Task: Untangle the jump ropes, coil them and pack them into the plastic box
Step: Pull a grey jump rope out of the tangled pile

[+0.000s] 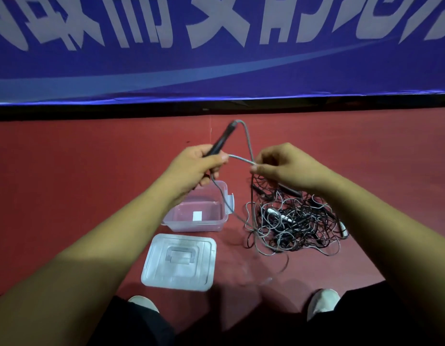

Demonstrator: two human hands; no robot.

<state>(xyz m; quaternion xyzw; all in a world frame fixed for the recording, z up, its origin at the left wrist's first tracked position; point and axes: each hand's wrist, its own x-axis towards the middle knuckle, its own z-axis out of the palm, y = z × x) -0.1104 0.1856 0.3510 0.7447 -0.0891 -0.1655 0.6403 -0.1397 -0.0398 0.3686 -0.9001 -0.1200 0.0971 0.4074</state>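
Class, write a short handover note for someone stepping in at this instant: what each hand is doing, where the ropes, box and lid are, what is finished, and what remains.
Left hand: grips the black handle of one rope, held up.
Right hand: pinches that rope's grey cord, which runs down into the tangle.
The tangle lies on the floor, right of the plastic box. The box is open and has no rope in it. The lid lies flat in front of the box.
Done: lid off, one rope picked out.
Left: free this rope, coil it, pack it, then do the others.
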